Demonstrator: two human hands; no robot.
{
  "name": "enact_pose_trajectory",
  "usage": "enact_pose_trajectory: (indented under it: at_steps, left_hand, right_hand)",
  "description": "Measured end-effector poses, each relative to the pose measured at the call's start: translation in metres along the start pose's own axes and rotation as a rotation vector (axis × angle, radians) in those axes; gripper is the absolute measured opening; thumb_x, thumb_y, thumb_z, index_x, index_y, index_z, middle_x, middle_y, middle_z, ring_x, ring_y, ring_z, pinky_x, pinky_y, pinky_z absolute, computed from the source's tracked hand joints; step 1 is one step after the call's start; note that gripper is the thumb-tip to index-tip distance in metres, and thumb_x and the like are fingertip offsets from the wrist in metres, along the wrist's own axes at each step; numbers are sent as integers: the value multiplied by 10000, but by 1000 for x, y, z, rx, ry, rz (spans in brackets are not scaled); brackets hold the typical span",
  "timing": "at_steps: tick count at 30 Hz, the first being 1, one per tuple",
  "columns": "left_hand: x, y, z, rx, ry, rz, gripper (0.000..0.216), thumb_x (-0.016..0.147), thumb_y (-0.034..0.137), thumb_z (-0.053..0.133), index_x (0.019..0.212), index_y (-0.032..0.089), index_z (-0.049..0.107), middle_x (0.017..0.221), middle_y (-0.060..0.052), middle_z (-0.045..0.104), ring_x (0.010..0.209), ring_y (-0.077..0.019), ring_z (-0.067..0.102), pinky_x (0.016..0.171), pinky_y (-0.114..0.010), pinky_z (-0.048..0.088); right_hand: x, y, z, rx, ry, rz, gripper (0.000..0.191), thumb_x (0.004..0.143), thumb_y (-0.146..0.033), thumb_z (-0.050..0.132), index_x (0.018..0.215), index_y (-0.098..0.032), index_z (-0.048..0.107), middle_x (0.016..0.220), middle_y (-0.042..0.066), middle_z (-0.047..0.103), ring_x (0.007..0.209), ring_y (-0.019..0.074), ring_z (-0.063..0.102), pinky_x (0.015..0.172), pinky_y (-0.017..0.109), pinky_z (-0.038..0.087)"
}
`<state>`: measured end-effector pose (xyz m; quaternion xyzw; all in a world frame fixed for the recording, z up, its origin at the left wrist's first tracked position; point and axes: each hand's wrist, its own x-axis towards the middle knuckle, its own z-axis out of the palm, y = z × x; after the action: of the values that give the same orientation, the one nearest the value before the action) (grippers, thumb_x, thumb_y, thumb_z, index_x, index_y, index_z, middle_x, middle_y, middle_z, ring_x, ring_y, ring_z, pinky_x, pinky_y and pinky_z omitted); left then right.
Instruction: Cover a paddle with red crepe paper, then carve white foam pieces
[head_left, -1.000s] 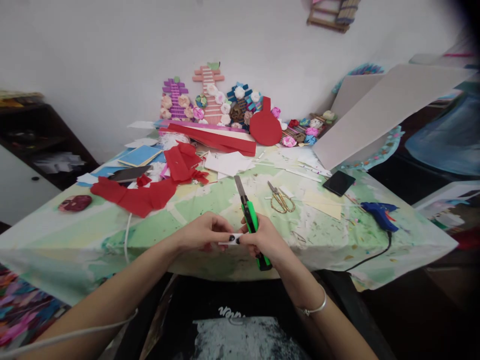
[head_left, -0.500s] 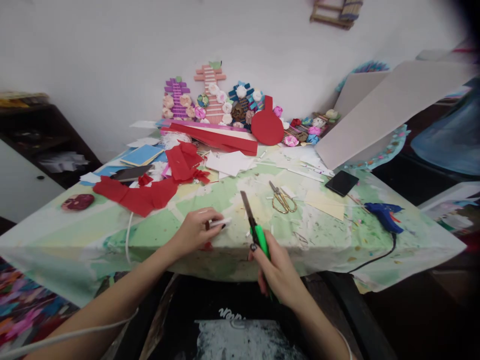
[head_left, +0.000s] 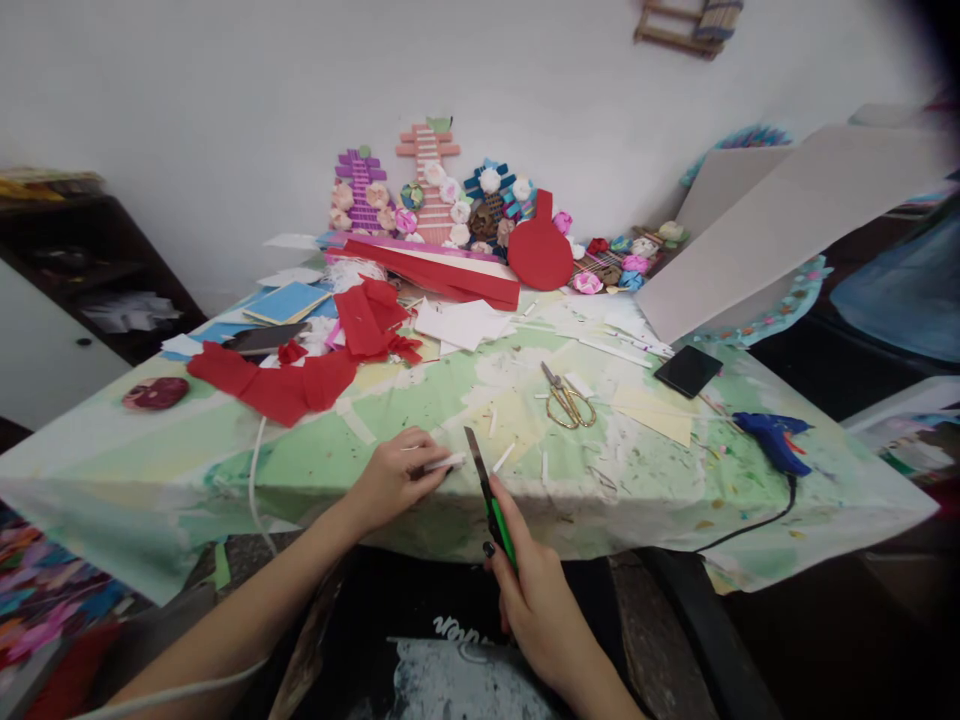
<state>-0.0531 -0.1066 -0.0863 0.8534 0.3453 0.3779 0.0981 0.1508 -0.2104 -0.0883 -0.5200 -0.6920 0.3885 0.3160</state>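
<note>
While left hand point(head_left: 396, 478) pinches slim strip point(head_left: 449, 461), long metal blade point(head_left: 478, 459) slants.

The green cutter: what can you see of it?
The green cutter has a long, grey, metal-looking blade extended and a green-and-black handle that looks like plastic. The right hand grips the handle, hiding part of it. The blade slants forward and leftward, near but apart from the white piece in the left hand.
</note>
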Motion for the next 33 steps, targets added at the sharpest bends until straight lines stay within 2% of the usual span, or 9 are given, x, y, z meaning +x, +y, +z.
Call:
enact_pose_trajectory:
  at_steps: [6,15,27,33]
  left_hand:
    - [2,1,1,29,19,-24,134,811,184,570,823,164,702,746,-40,606,712,-124,540,648,-224,435]
    - [1,1,1,23,2,-36,164,829,210,552,841,166,709,697,-30,578,662,-113,525,610,-212,419]
    - [1,2,-1,0,-20,-63,168,831,198,546,850,180,712,699,-22,569,670,-112,528,607,-211,418]
    - [2,2,-1,-1,-30,-62,158,825,182,552,833,165,709,696,-25,570,672,-113,527,605,-206,409]
  right_hand:
    - [-1,-1,2,-29,25,-55,596,878,-115,337,1452,-220,215,848,57,657,918,160,634,809,280,490]
    - [3,2,6,-70,7,-59,586,890,-133,333,1454,-235,207,1192,104,600,1047,135,593,900,273,441]
    - [6,-1,9,-119,8,-55,566,910,-147,315,1458,-227,198,1280,128,545,1191,151,504,978,314,384]
    - [8,-3,10,-142,-5,-45,576,907,-133,305,1462,-218,176,1199,128,598,1140,148,544,952,300,408]
